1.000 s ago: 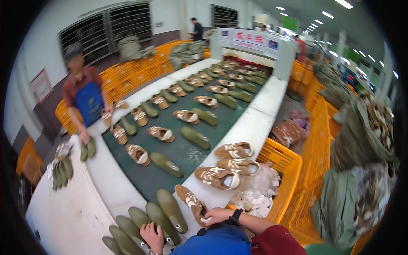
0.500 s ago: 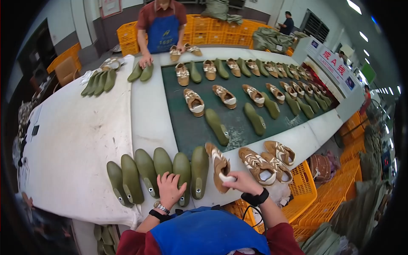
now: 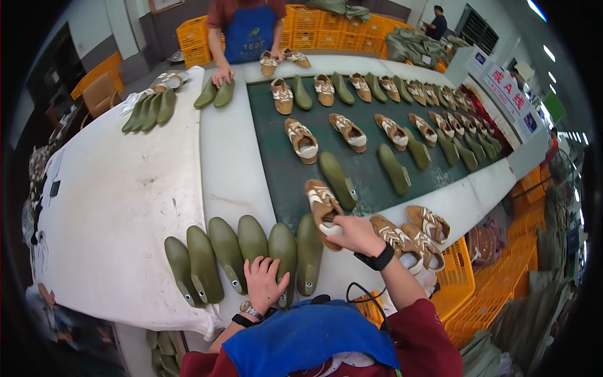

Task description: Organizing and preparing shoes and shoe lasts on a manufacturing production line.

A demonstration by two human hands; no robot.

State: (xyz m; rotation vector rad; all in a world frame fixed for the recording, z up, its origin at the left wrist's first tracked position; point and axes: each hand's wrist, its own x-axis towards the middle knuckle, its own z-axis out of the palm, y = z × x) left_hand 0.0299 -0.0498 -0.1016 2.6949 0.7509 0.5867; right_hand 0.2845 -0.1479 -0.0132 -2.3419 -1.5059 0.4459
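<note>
My right hand grips a brown shoe with white stripes by its heel, with the toe pointing away from me over the near edge of the green belt. My left hand lies with fingers apart on the heel end of a green shoe last. That last belongs to a row of several lasts at the near edge, including one to the left of my hand. Another last stands between my left hand and the held shoe.
More brown shoes sit on the white table at right. Shoes and lasts line the belt. A co-worker's hand touches two lasts across the table. A white cloth covers the left side; orange crates stand at right.
My right hand has carried the brown shoe forward, away from me, to the belt's near edge. My left hand stays on the lasts. The view has shifted slightly.
</note>
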